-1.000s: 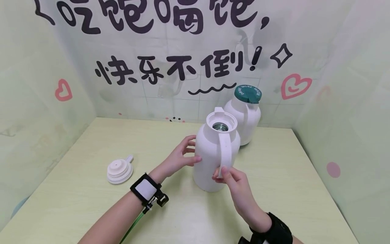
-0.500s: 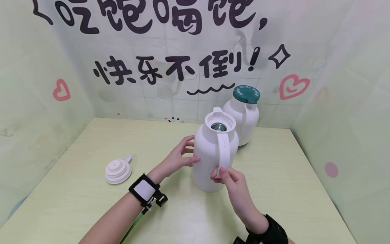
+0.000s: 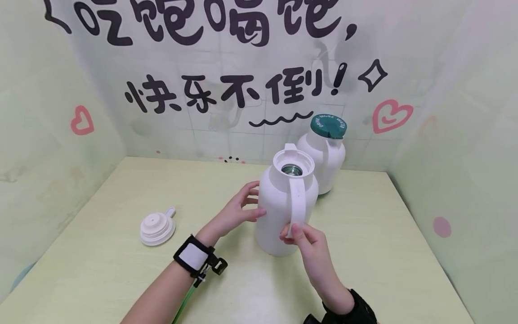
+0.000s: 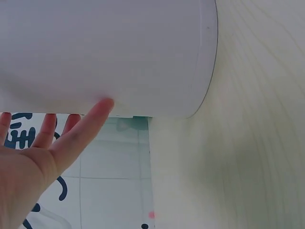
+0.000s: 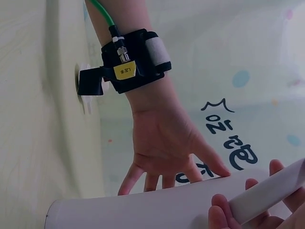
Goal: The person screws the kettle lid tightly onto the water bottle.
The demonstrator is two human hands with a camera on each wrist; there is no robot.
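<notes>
A white thermos jug stands upright on the table, its round mouth uncovered and a shiny inner wall showing. My left hand is at the jug's left side, thumb and fingers spread. In the left wrist view the thumb lies fairly straight against the jug wall. My right hand pinches the lower end of the jug's handle, thumb on the near side. The right wrist view shows these fingers curled about the handle, and the left fingertips touching the wall.
A white lid with a small tab lies on the table at the left. Close behind the jug stands a second white jug with a green lid. Printed sheets enclose the table at the back and sides.
Both hands keep their places on the jug, which has not moved. My right wrist has shifted slightly left and down, and the left wristband has tilted a little.
</notes>
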